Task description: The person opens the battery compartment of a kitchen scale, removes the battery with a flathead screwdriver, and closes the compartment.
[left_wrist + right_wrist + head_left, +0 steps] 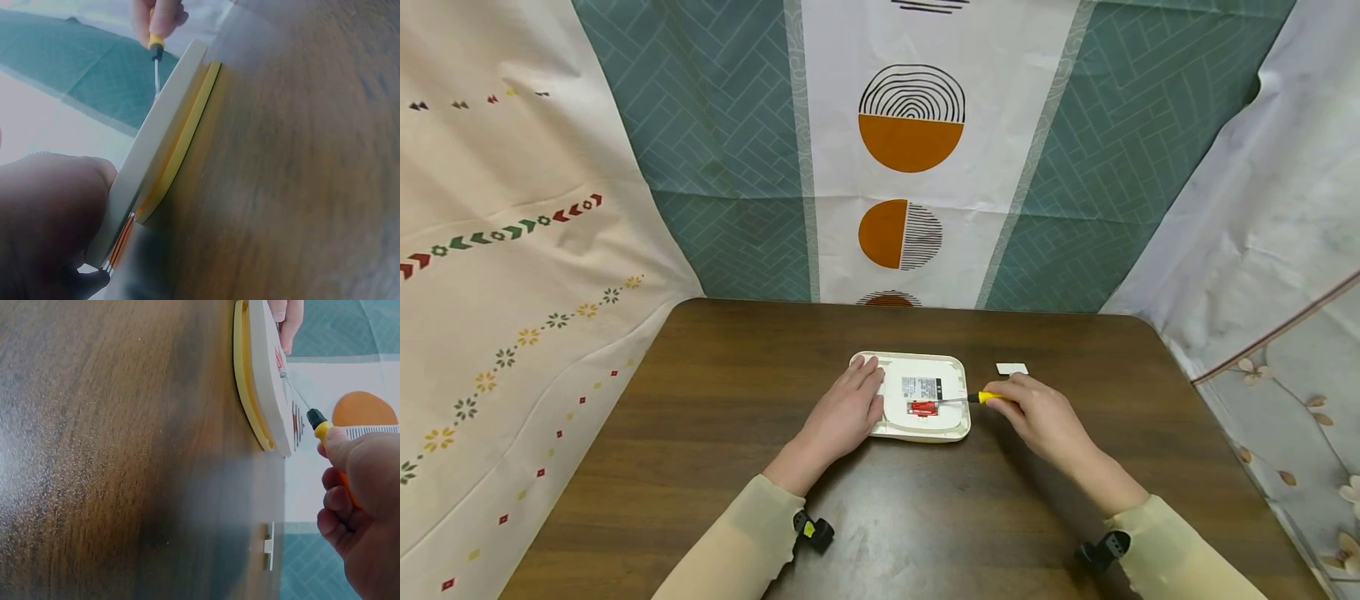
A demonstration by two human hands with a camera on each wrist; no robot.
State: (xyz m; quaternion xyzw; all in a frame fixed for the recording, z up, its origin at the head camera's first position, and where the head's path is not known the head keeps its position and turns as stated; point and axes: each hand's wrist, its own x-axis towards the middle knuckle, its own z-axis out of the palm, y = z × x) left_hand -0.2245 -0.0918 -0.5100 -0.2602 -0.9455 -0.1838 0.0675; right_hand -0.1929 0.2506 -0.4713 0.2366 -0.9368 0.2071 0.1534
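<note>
A white rounded rectangular device (952,375) with a printed label lies on the table, its battery compartment facing up. One red battery (922,408) shows in that compartment. My left hand (844,408) rests flat over the device's left edge, fingers stretched out on its surface. My right hand (1043,417) grips the yellow handle of a screwdriver (322,428), with the thumb along it. From there the metal shaft points left, and its tip is at the right end of the battery. In the left wrist view the device's edge (165,119) shows a yellow layer underneath.
A small white piece (1012,368) lies on the table beyond my right hand. The brown wooden table (760,350) ends at a patterned curtain (737,167) at the back, with hanging cloths on both sides.
</note>
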